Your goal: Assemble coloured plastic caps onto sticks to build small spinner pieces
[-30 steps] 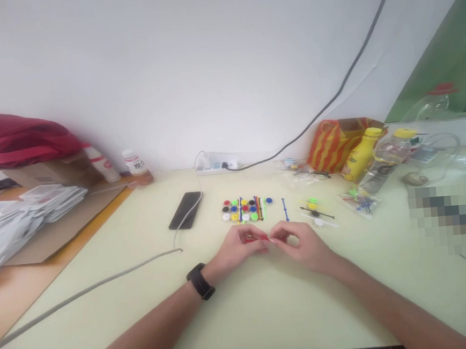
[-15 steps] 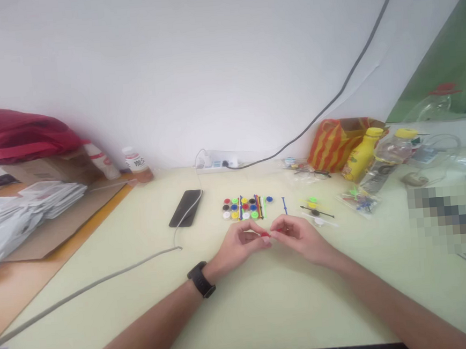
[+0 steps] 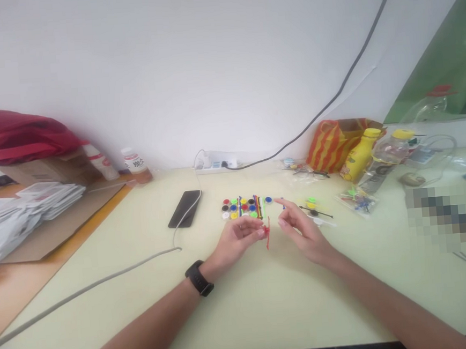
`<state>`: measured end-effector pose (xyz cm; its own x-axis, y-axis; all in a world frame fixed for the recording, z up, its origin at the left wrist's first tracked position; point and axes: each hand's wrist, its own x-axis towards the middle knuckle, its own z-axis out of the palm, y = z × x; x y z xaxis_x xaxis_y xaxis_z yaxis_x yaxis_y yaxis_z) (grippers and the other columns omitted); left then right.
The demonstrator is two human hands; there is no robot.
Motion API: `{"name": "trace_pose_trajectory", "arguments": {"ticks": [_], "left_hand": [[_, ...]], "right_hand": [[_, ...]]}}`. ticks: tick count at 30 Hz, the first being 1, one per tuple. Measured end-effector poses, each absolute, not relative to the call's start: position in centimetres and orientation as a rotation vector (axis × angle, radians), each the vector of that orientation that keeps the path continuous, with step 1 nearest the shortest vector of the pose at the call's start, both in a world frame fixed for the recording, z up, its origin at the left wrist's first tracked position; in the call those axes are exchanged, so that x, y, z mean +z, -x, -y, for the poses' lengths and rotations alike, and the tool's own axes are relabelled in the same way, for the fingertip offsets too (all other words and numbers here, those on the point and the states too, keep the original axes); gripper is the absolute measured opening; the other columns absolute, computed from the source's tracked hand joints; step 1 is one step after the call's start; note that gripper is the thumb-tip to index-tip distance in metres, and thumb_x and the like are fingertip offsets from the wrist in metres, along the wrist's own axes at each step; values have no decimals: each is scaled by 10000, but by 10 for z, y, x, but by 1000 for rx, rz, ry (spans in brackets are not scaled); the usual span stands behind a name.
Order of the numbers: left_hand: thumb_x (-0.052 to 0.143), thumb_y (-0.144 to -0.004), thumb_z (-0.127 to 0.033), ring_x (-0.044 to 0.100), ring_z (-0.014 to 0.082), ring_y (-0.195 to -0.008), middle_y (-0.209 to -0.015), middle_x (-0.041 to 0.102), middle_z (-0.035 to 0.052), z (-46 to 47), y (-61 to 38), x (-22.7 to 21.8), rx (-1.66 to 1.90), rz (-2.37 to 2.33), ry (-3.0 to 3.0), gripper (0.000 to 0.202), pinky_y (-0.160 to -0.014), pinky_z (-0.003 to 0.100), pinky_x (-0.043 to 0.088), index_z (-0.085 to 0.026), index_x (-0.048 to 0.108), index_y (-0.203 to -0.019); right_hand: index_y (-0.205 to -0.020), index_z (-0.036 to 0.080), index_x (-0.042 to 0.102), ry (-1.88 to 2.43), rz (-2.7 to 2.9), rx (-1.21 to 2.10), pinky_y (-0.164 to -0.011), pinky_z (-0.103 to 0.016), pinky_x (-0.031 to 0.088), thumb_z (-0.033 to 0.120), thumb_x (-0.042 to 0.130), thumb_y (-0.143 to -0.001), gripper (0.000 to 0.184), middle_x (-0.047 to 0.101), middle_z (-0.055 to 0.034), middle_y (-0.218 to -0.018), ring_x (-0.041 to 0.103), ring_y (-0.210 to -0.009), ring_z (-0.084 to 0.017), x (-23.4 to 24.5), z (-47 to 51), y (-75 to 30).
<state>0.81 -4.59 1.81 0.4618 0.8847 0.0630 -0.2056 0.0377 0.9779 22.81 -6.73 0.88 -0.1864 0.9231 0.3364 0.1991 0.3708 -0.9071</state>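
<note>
My left hand (image 3: 243, 239) pinches a small red plastic spinner (image 3: 267, 231), a round hub with a thin bar standing across it. Just right of it, my right hand (image 3: 305, 233) holds nothing, its index finger stretched forward and thumb apart. Beyond my hands, coloured discs (image 3: 243, 201) lie in rows with bundles of thin rods between them. A blue disc (image 3: 268, 199) sits at the end of the rows, and a blue rod (image 3: 283, 203) is partly hidden behind my right fingers. To the right are a black disc with its rod (image 3: 315, 212), a yellow piece (image 3: 311, 203) and a white one.
A black phone (image 3: 185, 209) with a cable across it lies left of the discs. A plastic bag of coloured pieces (image 3: 356, 202) is at the right. Behind stand a power strip (image 3: 215, 164), a yellow bottle (image 3: 360, 155) and a striped bag (image 3: 323, 148).
My right hand has let go of the red spinner and drawn back to the right, its index finger stretching out. My left hand still holds the spinner, whose bar now shows.
</note>
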Motion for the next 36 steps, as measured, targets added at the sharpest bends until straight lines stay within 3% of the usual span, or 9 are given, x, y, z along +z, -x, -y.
{"name": "trace_pose_trajectory", "arguments": {"ticks": [2, 4, 6, 8, 14, 19, 26, 31, 36], "left_hand": [[867, -797, -304, 728, 205, -918, -953, 754, 82, 46, -8, 17, 955, -703, -1256, 284, -889, 342, 576, -133, 736, -983], [872, -790, -304, 733, 208, -920, -961, 759, 88, 46, -8, 17, 955, -706, -1259, 292, -899, 346, 576, -130, 737, -980], [876, -786, -305, 738, 210, -914, -956, 765, 92, 45, -8, 16, 952, -708, -1263, 301, -903, 350, 576, -127, 736, -984], [874, -787, -309, 740, 214, -915, -957, 768, 97, 46, -8, 17, 947, -705, -1264, 309, -904, 354, 577, -127, 733, -992], [857, -809, -306, 732, 210, -917, -947, 753, 89, 46, -9, 17, 941, -702, -1291, 284, -887, 344, 576, -133, 719, -988], [820, -851, -319, 721, 203, -938, -990, 730, 79, 46, -9, 13, 913, -658, -1315, 255, -896, 343, 574, -150, 709, -1007], [833, -839, -304, 713, 220, -1008, -1048, 724, 85, 45, -9, 7, 901, -640, -1344, 277, -947, 368, 563, -159, 699, -1033], [869, -795, -304, 735, 201, -924, -989, 748, 72, 44, -9, 11, 959, -698, -1275, 283, -907, 349, 575, -149, 705, -965], [882, -777, -305, 744, 199, -908, -958, 776, 74, 44, -10, 13, 1003, -722, -1263, 279, -915, 350, 579, -141, 728, -943]], "right_hand": [[-1255, 275, 596, 991, 1639, 956, -696, -311, 440, 439, 525, -1016, 298, 541, -8, -885, 517, -746, -163, 9, 68, -227], [-861, 222, 658, 994, 1686, 1042, -637, -312, 397, 476, 477, -1030, 355, 514, -5, -753, 469, -657, -153, 9, 67, -230], [-538, 207, 463, 996, 1724, 1151, -583, -321, 335, 509, 412, -1045, 592, 392, 12, -574, 366, -545, -135, 8, 65, -235], [-480, 213, 342, 988, 1700, 1200, -559, -327, 284, 526, 396, -1045, 649, 304, 27, -511, 298, -509, -126, 8, 62, -239], [-796, 211, 538, 938, 1568, 1204, -612, -281, 364, 443, 698, -920, 307, 503, 30, -722, 460, -645, -128, 11, 64, -233], [-937, 223, 567, 927, 1554, 1251, -712, -295, 457, 399, 742, -898, 251, 611, 2, -857, 611, -780, -156, 6, 65, -224], [-952, 223, 592, 972, 1534, 1228, -654, -282, 464, 455, 711, -914, 263, 637, -17, -845, 607, -761, -163, 2, 64, -223], [-1238, 260, 538, 960, 1492, 1217, -622, -291, 465, 501, 608, -971, 366, 606, 7, -804, 536, -657, -148, 7, 66, -224], [-1499, 304, 326, 989, 1435, 1236, -592, -303, 436, 525, 545, -991, 596, 578, 13, -843, 478, -610, -146, 6, 66, -224]]}}
